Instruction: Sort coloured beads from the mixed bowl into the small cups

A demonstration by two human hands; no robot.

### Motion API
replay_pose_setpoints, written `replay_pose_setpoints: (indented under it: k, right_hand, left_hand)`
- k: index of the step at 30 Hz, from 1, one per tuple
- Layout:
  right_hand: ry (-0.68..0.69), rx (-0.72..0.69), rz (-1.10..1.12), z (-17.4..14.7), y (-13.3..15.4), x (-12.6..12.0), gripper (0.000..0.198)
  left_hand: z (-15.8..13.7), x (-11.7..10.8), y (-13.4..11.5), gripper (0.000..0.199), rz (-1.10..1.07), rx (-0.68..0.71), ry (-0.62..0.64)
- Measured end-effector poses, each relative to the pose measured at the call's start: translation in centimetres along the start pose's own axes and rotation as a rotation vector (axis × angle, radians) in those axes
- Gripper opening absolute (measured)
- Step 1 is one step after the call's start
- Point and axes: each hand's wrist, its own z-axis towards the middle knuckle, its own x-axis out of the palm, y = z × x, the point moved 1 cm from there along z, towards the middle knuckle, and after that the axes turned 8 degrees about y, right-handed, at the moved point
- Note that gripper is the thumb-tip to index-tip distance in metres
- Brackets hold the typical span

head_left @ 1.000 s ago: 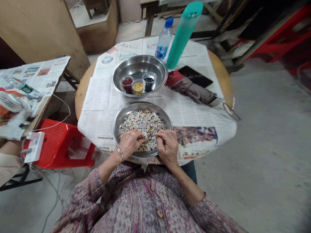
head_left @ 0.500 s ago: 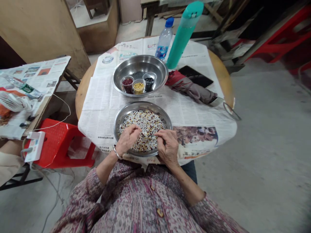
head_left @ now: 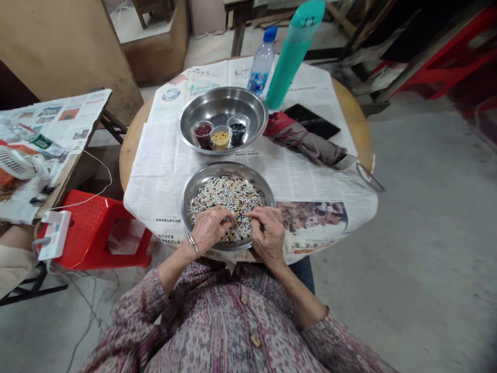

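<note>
Close to my body is a shallow steel bowl with a mix of small white, yellow and dark grains or beads. My left hand, with a bracelet at the wrist, reaches over its near left side; thumb and fingers are apart at the mix. Over the right rim, my right hand has its fingers curled and pinched together; anything in them is too small to make out. Behind stands a larger steel basin holding three clear cups: dark red pieces, yellow pieces and black pieces.
Newspaper covers the round table. At the back are a water bottle and a teal flask. A folded umbrella and a black tablet lie right. A red stool with a power strip stands left.
My left hand has moved right over the mix, and its thumb and fingers have come apart. My right hand stays in its pinch at the right side.
</note>
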Motion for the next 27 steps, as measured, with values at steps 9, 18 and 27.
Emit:
replay_pose_setpoints:
  k: [9,18,27]
  right_hand:
    - [0.002,0.001,0.001,-0.01,0.0,0.0,0.024]
    - [0.009,0.007,-0.003,-0.06,-0.11,0.0,0.023]
    - [0.006,-0.002,-0.004,-0.03,-0.06,-0.01,0.024]
  left_hand:
    - [0.02,-0.08,-0.4,0.009,0.08,-0.019,0.022]
    - [0.07,-0.08,-0.6,0.009,0.098,-0.007,0.052]
    - [0.29,-0.31,-0.11,0.008,-0.162,0.002,-0.061]
